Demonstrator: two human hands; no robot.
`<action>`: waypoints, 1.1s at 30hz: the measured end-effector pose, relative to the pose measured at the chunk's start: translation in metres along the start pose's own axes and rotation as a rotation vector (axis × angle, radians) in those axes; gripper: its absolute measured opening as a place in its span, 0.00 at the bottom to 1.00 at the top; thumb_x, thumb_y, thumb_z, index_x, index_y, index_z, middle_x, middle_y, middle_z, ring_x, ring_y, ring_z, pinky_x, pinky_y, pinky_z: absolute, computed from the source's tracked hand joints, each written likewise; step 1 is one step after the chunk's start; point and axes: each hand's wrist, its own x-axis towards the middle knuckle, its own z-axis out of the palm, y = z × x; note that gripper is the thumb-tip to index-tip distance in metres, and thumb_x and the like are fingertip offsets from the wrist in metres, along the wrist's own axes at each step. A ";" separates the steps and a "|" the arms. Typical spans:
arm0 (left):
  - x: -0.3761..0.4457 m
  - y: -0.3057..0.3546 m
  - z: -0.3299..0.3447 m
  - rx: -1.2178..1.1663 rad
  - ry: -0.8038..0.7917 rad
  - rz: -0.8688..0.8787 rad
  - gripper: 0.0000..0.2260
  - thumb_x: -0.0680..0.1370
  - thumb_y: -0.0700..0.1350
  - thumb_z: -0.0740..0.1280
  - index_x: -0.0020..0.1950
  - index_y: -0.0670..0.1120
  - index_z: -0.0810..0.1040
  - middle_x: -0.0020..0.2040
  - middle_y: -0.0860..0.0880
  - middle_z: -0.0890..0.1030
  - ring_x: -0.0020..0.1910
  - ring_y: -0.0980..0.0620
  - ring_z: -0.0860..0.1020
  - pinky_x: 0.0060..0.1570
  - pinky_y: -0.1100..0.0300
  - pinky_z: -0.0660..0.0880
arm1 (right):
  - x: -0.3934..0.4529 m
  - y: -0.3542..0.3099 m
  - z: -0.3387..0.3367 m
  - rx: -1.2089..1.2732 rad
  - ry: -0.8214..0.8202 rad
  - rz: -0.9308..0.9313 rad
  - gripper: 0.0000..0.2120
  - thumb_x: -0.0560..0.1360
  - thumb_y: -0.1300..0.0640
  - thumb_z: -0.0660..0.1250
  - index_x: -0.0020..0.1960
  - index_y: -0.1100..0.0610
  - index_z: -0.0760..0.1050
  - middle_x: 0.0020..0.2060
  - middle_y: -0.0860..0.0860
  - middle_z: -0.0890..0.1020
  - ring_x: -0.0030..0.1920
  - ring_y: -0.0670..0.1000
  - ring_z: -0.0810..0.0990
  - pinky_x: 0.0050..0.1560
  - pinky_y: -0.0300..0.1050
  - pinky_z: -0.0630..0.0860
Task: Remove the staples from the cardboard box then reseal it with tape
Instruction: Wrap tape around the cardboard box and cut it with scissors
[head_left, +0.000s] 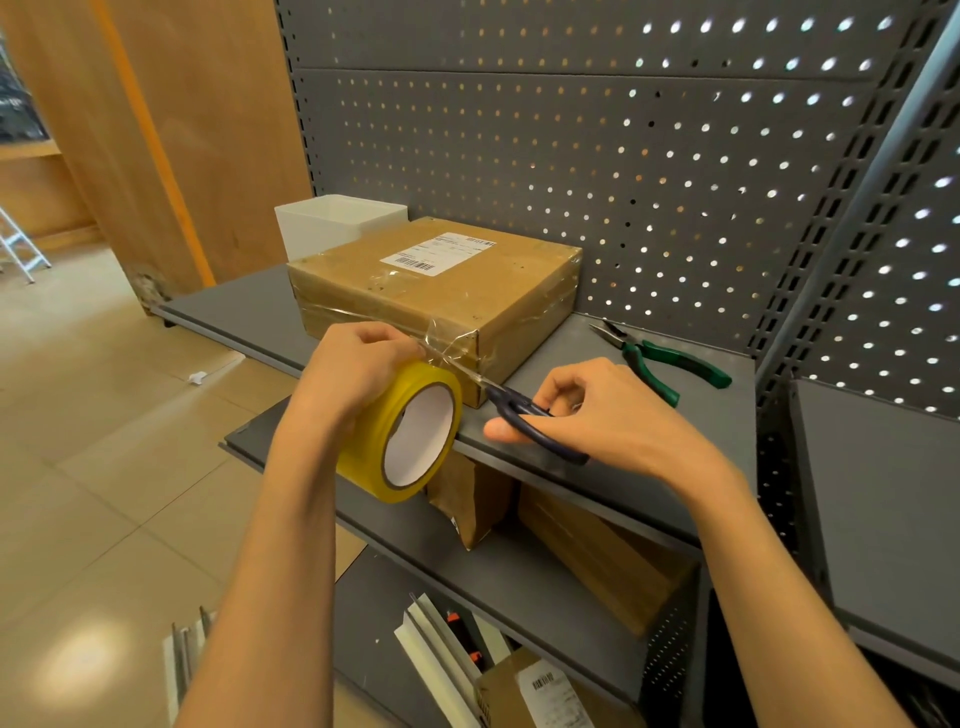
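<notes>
Head view: left hand (358, 364) grips tape roll (410, 431), right hand (597, 410) holds scissors (524, 410) pointing up-left at box (436, 296).

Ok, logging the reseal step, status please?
Left hand grips tape roll. Right hand holds scissors at the strip. Cardboard box taped. Nothing in the way.

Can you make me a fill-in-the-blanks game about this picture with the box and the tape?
1. The left hand holds a roll of ____ tape.
2. The right hand holds ____ against the stretched tape.
3. The pliers lying on the shelf have ____ handles.
4. The white label is stuck on the ____ of the cardboard box.

Missing words: yellow; scissors; green; top
</notes>
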 end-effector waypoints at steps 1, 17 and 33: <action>0.000 0.000 0.000 0.001 -0.001 -0.002 0.07 0.74 0.48 0.69 0.36 0.53 0.81 0.38 0.52 0.78 0.39 0.52 0.74 0.33 0.61 0.69 | 0.000 0.000 0.000 0.015 -0.002 0.002 0.30 0.54 0.30 0.69 0.39 0.56 0.78 0.22 0.45 0.77 0.22 0.38 0.73 0.22 0.27 0.65; -0.001 -0.002 0.000 -0.018 0.025 0.007 0.08 0.74 0.49 0.69 0.34 0.54 0.79 0.37 0.53 0.78 0.38 0.54 0.74 0.33 0.61 0.68 | -0.002 -0.001 0.004 0.114 -0.017 0.032 0.22 0.64 0.42 0.73 0.39 0.62 0.78 0.22 0.50 0.78 0.21 0.42 0.75 0.24 0.32 0.70; -0.004 -0.013 0.004 -0.061 0.095 0.019 0.08 0.73 0.49 0.68 0.34 0.53 0.81 0.37 0.55 0.79 0.39 0.53 0.75 0.36 0.60 0.71 | -0.004 -0.001 0.006 0.139 -0.015 0.047 0.19 0.65 0.44 0.74 0.40 0.61 0.78 0.25 0.51 0.80 0.21 0.42 0.76 0.24 0.33 0.71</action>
